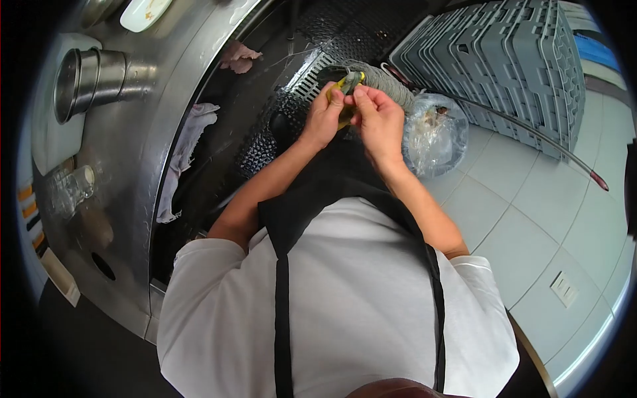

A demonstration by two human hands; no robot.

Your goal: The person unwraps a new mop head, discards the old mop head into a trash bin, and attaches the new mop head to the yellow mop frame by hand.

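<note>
Above the dark floor, out in front of a black apron (pixel 335 169), the two hands are working close together on a small yellow-and-grey item (pixel 350 81). The left hand (pixel 323 119) is gripping it from the left side, with the thumb pressing near its middle, while the right hand (pixel 379 119) is pinching it from the other side between thumb and fingertips. The fingers are hiding much of the item, so its exact kind is impossible to tell; a yellow part is showing also between the palms.

Just behind the hands, a bundle of grey mop strands (pixel 391 87) is lying beside a clear plastic bag (pixel 434 142), which is holding some brownish scraps. To the right, a stack of grey plastic crates (pixel 504 66) is standing near a pale tiled wall (pixel 544 219), and a thin metal rod (pixel 531 127) with a dark red tip is slanting across in front of them. A slotted drain grate (pixel 309 74) is showing just beyond the left hand, with a pinkish rag (pixel 240 57) lying farther off.

On the left, a stainless-steel counter (pixel 136 172) is carrying a metal pot (pixel 109 76) tilted on its side, a clear drinking glass (pixel 74 188) and a white dish (pixel 142 13) bearing orange-brown stains. A crumpled pale cloth (pixel 182 156) is stretching along the counter's inner edge.
</note>
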